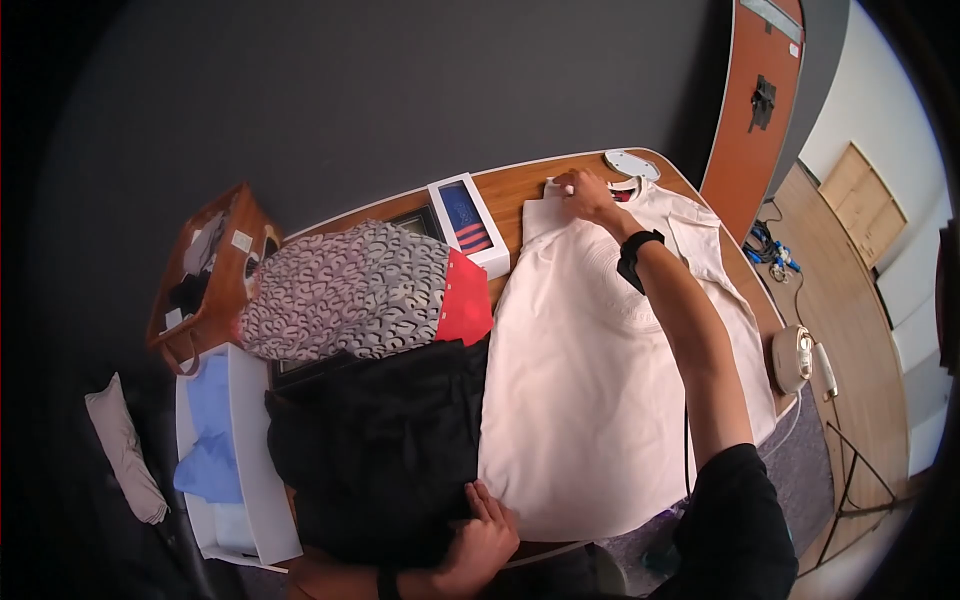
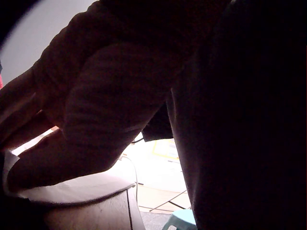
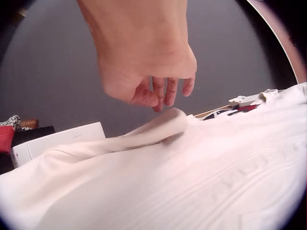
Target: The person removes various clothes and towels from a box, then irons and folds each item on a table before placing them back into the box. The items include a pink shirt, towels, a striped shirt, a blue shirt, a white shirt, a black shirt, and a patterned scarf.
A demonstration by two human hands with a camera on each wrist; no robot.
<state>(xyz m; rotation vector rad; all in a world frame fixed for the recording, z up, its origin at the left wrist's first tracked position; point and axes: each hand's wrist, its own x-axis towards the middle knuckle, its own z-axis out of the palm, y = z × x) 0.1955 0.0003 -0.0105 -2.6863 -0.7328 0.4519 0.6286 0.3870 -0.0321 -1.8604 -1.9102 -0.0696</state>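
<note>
1. Here's the pale cream, short-sleeved fabric shirt [image 1: 570,400], spread on the brown wooden bench [image 1: 512,205]; the right forearm [image 1: 690,330] crosses it, hiding part of the chest pattern;
2. Right hand [image 1: 590,195] up at the shoulder; fingers loosely bent, holding nothing visible; contact with the raised fold is hard to judge;
3. Left hand [image 1: 485,540] down at the hem corner, beside the black cloth garment [image 1: 380,450]; fingers touch the edge; the wrist view's too dark, I can't tell whether they pinch.
</note>
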